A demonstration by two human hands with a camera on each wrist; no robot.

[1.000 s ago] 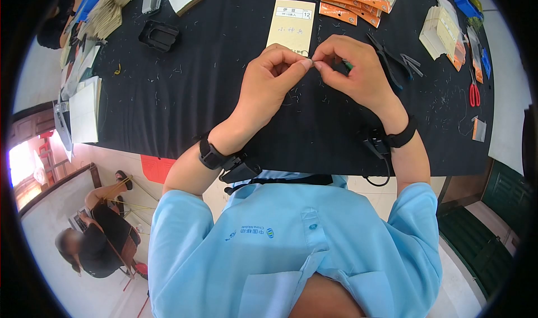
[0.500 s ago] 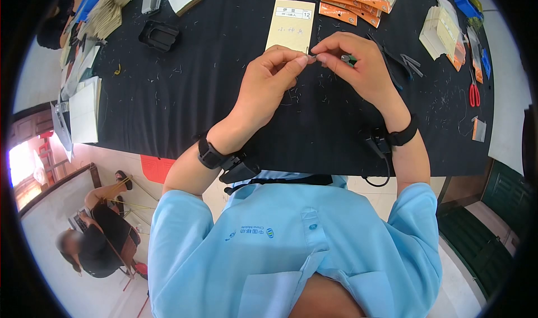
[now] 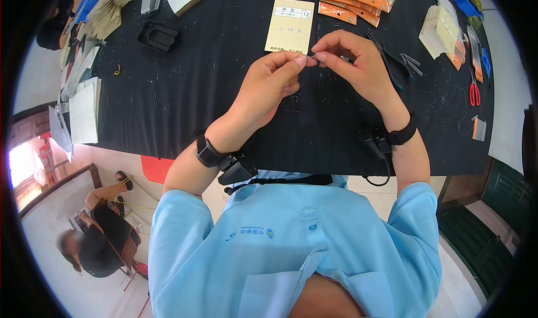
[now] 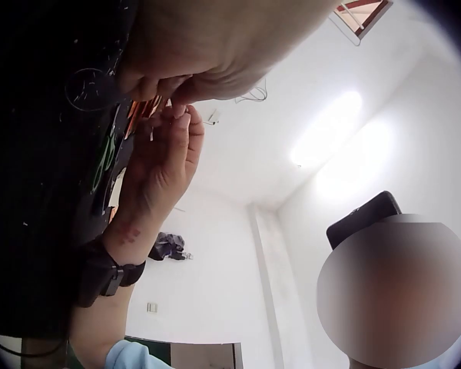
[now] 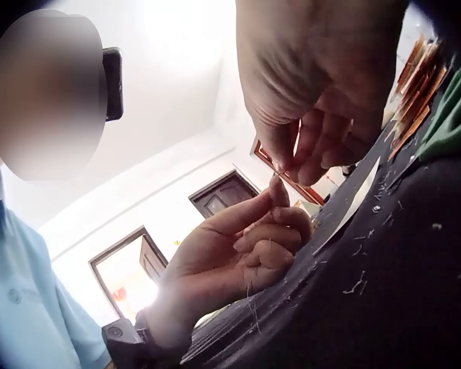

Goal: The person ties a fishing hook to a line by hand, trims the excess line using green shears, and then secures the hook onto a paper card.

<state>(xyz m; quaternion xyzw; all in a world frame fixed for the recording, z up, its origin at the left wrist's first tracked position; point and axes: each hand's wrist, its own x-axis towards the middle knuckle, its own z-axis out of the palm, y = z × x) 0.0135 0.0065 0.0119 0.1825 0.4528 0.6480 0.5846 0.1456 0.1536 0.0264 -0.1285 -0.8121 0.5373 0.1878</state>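
Both hands meet at the lower edge of a pale yellow printed card (image 3: 288, 29) in the head view. My left hand (image 3: 268, 85) pinches the end of a thin fishing line between thumb and index finger; a loose loop of line (image 3: 291, 103) trails below it. From the right, my right hand (image 3: 358, 66) pinches a tiny dark piece (image 3: 312, 54) between thumb and index fingertip, right beside the left fingertips. Its exact kind cannot be told. In the right wrist view, line strands (image 5: 253, 307) hang below the left hand (image 5: 238, 250), whose other fingers are curled in.
Pliers (image 3: 394, 66) lie just right of my right hand. Orange packets (image 3: 364, 1) are behind. Further right are red-handled scissors (image 3: 474, 95) and a card stack (image 3: 439, 33). A black tray (image 3: 158, 36) stands left. Line clippings litter the black cloth.
My left hand has come slightly lower, uncovering the card's bottom print. The right fingertips have parted a little from the left, with the dark piece between. A green bit inside the right hand has gone from sight.
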